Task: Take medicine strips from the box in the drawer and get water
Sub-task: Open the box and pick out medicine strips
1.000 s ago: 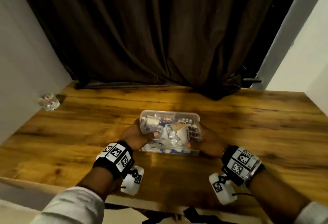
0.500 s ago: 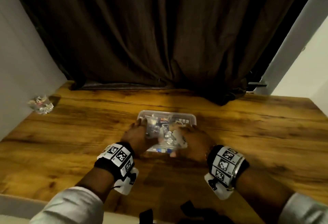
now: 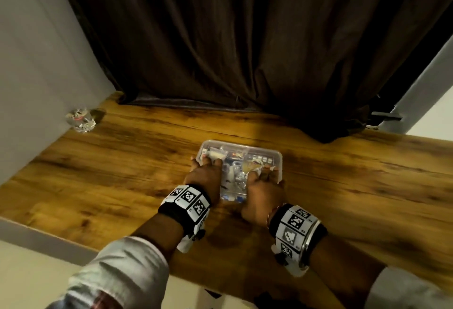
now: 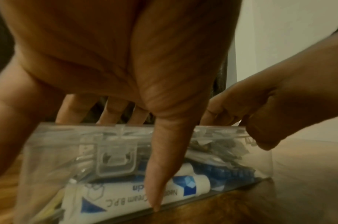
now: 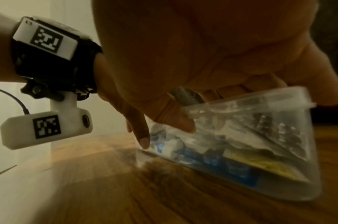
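Observation:
A clear plastic box (image 3: pixel 266 154) of medicine strips (image 3: pixel 260 159) stands on the wooden table (image 3: pixel 117 176), lid down, with its front latch (image 4: pixel 115 157) in the left wrist view. My left hand (image 3: pixel 204 174) holds the box's left part: fingers on the lid, thumb (image 4: pixel 160 166) down the front wall. My right hand (image 3: pixel 263 186) grips the near right of the lid, its fingers curled over the rim (image 5: pixel 246 97). Through the wall show a white and blue cream tube (image 4: pixel 110 198) and a blue strip (image 4: pixel 231 172).
A clear drinking glass (image 3: pixel 81 120) stands at the table's far left by the grey wall. A dark curtain (image 3: pixel 245 39) hangs along the back edge. The table's near edge (image 3: pixel 49 234) runs just under my forearms. Bare wood lies to both sides of the box.
My hands have shifted from the box's two ends onto its lid; the right hand came in from the right end to the near right rim. The box now sits flat.

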